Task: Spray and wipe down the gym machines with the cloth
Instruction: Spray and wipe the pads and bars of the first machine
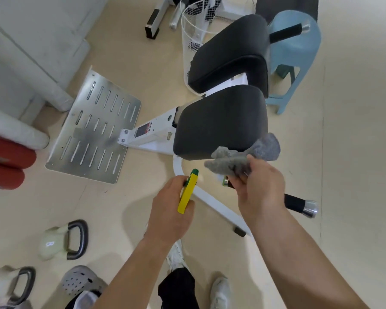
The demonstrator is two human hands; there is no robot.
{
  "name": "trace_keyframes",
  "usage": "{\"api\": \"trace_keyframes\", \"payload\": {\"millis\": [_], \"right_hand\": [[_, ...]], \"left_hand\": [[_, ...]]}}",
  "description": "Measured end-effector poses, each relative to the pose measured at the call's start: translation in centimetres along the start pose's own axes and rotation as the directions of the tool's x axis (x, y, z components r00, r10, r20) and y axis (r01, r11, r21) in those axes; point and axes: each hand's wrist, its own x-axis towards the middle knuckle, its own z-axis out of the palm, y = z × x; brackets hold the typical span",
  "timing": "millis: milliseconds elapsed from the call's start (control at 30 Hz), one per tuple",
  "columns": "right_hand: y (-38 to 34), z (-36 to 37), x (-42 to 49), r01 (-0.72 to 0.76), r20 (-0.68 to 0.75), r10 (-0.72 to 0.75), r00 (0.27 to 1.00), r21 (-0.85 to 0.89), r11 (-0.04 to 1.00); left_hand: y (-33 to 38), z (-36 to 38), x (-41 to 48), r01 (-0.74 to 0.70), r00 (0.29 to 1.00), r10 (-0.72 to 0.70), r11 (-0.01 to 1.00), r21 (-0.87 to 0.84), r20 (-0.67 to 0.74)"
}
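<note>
The person's left hand [172,210] grips a yellow spray bottle [187,194], its green nozzle aimed toward the near black pad [221,121] of the white-framed machine [152,136]. The right hand [261,188] pinches a bunched grey cloth [239,159] at that pad's near right corner — whether it touches cannot be told. The pad lies just ahead of both hands, its long side running left to right, and the right hand is nearer — so a wipe would probably start at that corner and sweep leftward.
</note>
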Motion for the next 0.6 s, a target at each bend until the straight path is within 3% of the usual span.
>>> {"api": "trace_keyframes", "payload": {"millis": [33, 67, 100, 133, 167, 200, 233, 267, 300, 367, 433, 533, 600], "right_hand": [[-0.5, -0.7, -0.7, 0.191, 0.056, -0.184, 0.981, -0.159, 0.969], [-0.9, -1.5, -1.1, 0.423, 0.170, -0.387, 0.906, -0.360, 0.832], [-1.3, -2.0, -1.1, 0.624, 0.318, -0.539, 0.780, -0.466, 0.628], [-1.5, -2.4, 0.0, 0.772, 0.488, -0.616, 0.619, -0.524, 0.360], [-1.8, -2.5, 1.8, 0.851, 0.658, -0.613, 0.438, -0.522, 0.048], [-1.9, -2.6, 3.7, 0.848, 0.805, -0.530, 0.267, -0.457, -0.267], [-1.4, -2.8, 6.0, 0.782, 0.901, -0.414, 0.132, -0.351, -0.515], [-1.3, -3.0, 7.6, 0.675, 0.960, -0.281, 0.019, -0.220, -0.704], [-1.6, -3.5, 9.0, 0.591, 0.990, -0.127, -0.064, -0.065, -0.804], [-2.8, -4.2, 10.9, 0.435, 0.972, 0.174, -0.160, 0.228, -0.871], [-4.1, -3.9, 11.9, 0.281, 0.888, 0.425, -0.177, 0.459, -0.843], [-3.4, -1.6, 12.1, 0.089, 0.772, 0.632, -0.060, 0.635, -0.767], [-1.4, -0.2, 11.6, -0.002, 0.762, 0.647, -0.002, 0.647, -0.762]], "left_hand": [[-0.2, 0.1, -0.1, 0.002, 1.000, -0.002, 1.000, -0.004, -0.008], [-0.3, 0.2, -0.1, 0.004, 1.000, -0.004, 1.000, -0.012, -0.017], [-0.4, 0.4, -0.1, 0.007, 1.000, -0.008, 1.000, -0.023, -0.026], [-0.5, 0.5, -0.2, 0.009, 0.999, -0.011, 0.999, -0.036, -0.034], [-0.5, 0.7, -0.3, 0.008, 0.999, -0.010, 0.999, -0.049, -0.041], [-0.6, 0.9, -0.5, 0.000, 0.999, -0.002, 0.998, -0.059, -0.045], [-0.7, 1.1, -0.6, -0.010, 0.999, 0.007, 0.997, -0.071, -0.049], [-0.8, 1.2, -0.7, -0.017, 0.998, 0.013, 0.996, -0.089, -0.053], [-1.0, 1.3, -0.9, -0.015, 0.998, 0.009, 0.993, -0.115, -0.058], [-1.4, 1.3, -1.2, 0.006, 0.998, -0.018, 0.985, -0.172, -0.067], [-2.1, 1.2, -1.3, 0.017, 0.996, -0.034, 0.980, -0.200, -0.082], [-3.3, 0.6, -1.4, 0.025, 0.991, -0.052, 0.978, -0.209, -0.125], [-4.0, 0.1, -1.2, 0.032, 0.988, -0.063, 0.975, -0.219, -0.138]]}}
